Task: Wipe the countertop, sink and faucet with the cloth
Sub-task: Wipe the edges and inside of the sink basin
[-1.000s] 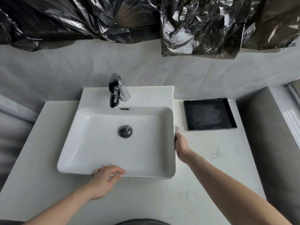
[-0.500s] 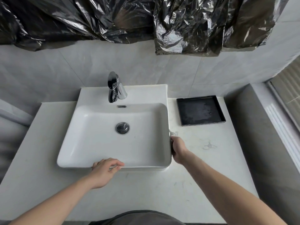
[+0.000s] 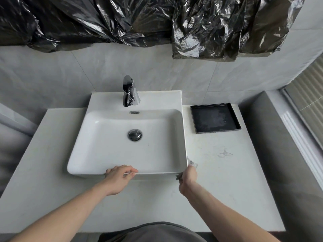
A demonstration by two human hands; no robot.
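Right hand curled on a pale cloth, pressed to front right corner of white basin sink. Left hand gripping basin's front rim, fingers hooked over edge. Chrome faucet at rear centre. Marble countertop around; black tray right rear. Black plastic sheeting above.

Grey marbled wall tiles behind, with crinkly black plastic sheeting hung across the top. Far right looks like window blinds, maybe.

bathroom | basin sink | chrome faucet | tiled wall
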